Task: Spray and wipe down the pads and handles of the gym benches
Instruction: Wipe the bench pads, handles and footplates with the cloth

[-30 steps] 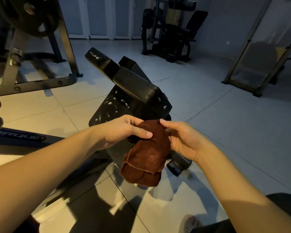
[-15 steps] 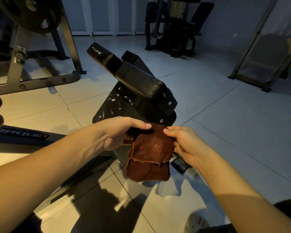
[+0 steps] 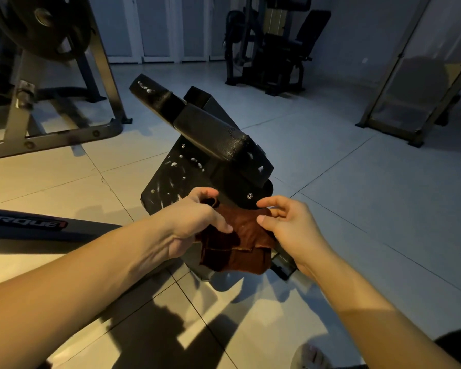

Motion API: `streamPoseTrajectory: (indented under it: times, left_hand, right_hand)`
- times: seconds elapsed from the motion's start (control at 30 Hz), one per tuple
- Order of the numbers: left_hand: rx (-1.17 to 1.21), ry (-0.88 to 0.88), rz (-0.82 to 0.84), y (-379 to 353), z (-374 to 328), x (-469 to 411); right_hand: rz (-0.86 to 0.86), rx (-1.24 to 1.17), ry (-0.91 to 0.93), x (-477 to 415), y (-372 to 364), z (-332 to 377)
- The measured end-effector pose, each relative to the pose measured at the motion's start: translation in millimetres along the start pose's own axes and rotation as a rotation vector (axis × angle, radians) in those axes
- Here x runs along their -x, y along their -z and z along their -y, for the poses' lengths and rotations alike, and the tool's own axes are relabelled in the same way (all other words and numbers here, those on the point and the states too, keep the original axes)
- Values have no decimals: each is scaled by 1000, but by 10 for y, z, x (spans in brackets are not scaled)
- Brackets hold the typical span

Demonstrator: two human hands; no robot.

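Currently: folded rust-brown cloth (image 3: 240, 243) hanging between both hands; left hand (image 3: 189, 225) gripping its nine o'clock edge, right hand (image 3: 285, 225) pinching its three o'clock corner, before black textured metal bench bracket (image 3: 218, 139) at twelve o'clock.

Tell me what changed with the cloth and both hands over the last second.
The brown cloth, which hung down in a loose bunch, has been gathered up into a flatter fold stretched between the hands. The left hand and right hand kept their grip on it throughout. The spray-speckled black pad stayed put, unwiped.
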State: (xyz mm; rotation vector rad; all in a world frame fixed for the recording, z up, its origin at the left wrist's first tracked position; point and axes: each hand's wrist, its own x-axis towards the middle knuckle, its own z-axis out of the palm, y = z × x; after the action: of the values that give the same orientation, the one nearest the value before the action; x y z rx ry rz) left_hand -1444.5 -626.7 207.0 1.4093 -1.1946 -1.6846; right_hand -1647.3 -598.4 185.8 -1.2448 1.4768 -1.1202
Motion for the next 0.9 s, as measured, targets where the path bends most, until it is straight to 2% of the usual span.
streamPoseTrajectory:
  times: [0.13,0.2,0.27,0.33,0.4,0.47,0.53,0.63,0.7,0.9]
  left_hand:
    - [-399,-140,1,-71,22,61]
    - [-549,-183,-6,-57,-16,80]
    - [-609,-195,18,-15,-87,95]
    - [-660,-194,73,36,-149,104]
    - [-746,-202,144,72,-181,94]
    - [-741,-199,205,117,-189,73]
    - [-630,-196,272,156,-192,67]
    - [-487,-210,314,160,-153,42]
    - [-446,-206,316,143,-122,12]
    - [-393,-198,263,66,-108,-85]
  right_hand:
    - [15,-47,-64,9,57,80]
    - [84,-25,-86,42,100,151]
    - [222,97,-71,76,134,196]
    - [299,322,-31,104,121,198]
    - [293,482,26,114,104,188]
    - [271,509,58,112,151,216]
    - [296,396,37,91,241,242]
    - [327,-49,-137,61,272,208]
    - [254,-282,-227,41,237,175]
    - [86,-334,-309,87,262,200]
